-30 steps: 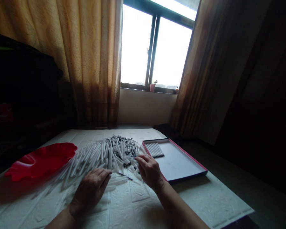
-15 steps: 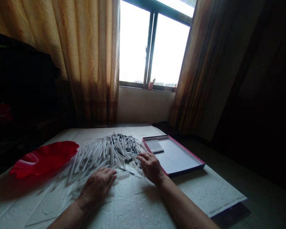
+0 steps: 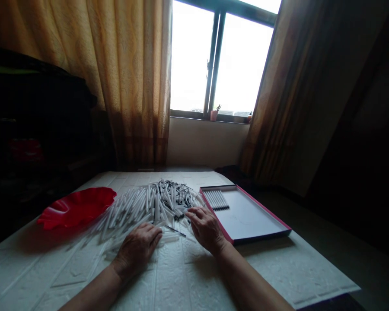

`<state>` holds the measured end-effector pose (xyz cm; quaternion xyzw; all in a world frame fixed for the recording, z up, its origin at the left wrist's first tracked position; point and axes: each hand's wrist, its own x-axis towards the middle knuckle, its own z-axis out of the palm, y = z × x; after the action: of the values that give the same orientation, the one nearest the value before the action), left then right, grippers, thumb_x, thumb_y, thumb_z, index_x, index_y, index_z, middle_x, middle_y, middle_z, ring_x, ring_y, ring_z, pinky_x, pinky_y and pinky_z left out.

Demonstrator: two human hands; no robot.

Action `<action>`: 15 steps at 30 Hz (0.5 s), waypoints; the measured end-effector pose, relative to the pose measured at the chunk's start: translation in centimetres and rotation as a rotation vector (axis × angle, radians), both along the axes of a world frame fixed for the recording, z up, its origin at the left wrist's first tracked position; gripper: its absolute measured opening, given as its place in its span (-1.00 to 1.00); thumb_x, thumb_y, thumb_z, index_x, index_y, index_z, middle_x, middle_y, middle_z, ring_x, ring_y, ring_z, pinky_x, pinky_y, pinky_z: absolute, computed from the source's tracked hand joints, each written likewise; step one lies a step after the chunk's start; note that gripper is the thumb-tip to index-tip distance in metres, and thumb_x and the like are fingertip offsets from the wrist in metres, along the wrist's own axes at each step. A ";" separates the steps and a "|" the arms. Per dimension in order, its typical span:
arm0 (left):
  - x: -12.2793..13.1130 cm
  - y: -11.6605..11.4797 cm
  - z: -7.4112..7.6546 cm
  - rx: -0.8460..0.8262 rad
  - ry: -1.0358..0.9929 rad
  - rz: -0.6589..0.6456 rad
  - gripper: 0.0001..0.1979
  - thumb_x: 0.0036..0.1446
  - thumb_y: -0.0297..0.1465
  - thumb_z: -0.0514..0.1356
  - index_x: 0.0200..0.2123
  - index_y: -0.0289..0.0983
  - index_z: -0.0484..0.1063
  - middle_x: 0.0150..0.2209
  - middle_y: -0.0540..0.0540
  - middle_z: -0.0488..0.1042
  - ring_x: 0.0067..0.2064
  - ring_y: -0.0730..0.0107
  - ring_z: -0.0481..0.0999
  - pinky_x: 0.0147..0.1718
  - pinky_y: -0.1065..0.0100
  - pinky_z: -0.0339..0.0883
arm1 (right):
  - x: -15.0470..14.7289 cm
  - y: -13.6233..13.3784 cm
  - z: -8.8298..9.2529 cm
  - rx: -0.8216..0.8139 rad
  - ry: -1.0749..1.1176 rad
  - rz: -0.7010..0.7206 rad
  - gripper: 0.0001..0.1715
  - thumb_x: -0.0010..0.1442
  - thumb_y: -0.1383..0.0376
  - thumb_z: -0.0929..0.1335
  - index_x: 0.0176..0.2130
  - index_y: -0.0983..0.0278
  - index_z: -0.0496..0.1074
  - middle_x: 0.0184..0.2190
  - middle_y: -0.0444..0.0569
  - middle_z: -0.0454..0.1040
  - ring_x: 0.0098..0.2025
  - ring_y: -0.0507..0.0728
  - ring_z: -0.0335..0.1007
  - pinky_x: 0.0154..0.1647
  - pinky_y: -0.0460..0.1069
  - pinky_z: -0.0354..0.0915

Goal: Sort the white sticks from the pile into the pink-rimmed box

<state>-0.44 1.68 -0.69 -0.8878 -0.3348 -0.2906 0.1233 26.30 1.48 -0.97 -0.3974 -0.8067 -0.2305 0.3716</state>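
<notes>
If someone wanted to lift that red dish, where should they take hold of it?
Probably by the left end of its wavy rim, coming from the left. The red dish spreads wide there, offering an edge to pinch, while the heap of white tubes crowds its right side.

Lower centre: left grip [image 3: 139, 242] and right grip [image 3: 205, 226] at the near edge of piled white tubes [image 3: 129, 205]. Red dish [image 3: 78, 209] at left; shallow tray [image 3: 251, 216] right of centre.
</notes>
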 end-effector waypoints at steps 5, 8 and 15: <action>0.3 -0.6 0.2 0.021 0.053 0.049 -0.77 0.41 -0.43 0.09 -0.25 -0.26 0.53 -0.31 -0.07 0.62 -0.23 0.22 0.62 -0.22 0.19 0.54 | -0.4 -0.2 0.2 -0.001 0.020 0.021 -0.65 0.27 0.50 0.29 -0.03 0.27 0.53 -0.07 0.11 0.60 -0.04 0.24 0.51 0.02 0.15 0.44; 0.3 -0.6 0.1 0.036 0.078 0.068 -0.90 0.35 -0.48 0.21 -0.26 -0.29 0.52 -0.31 -0.02 0.59 -0.23 0.28 0.62 -0.21 0.20 0.53 | -0.8 -0.3 0.2 0.003 0.026 0.026 -0.64 0.24 0.51 0.29 -0.06 0.24 0.54 -0.08 0.09 0.60 -0.04 0.24 0.51 0.00 0.13 0.43; 0.2 -0.3 -0.8 0.072 0.091 0.107 -0.92 0.32 -0.47 0.27 -0.28 -0.31 0.51 -0.33 0.01 0.56 -0.24 0.33 0.61 -0.22 0.22 0.54 | -1.5 -0.6 -0.2 -0.002 0.034 0.035 -0.65 0.24 0.51 0.29 -0.09 0.26 0.55 -0.06 0.12 0.60 -0.03 0.28 0.50 -0.02 0.14 0.41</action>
<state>-0.24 1.42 -1.46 -0.8759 -0.3654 -0.2547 0.1855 24.81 0.88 -1.12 -0.3875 -0.8073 -0.2165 0.3888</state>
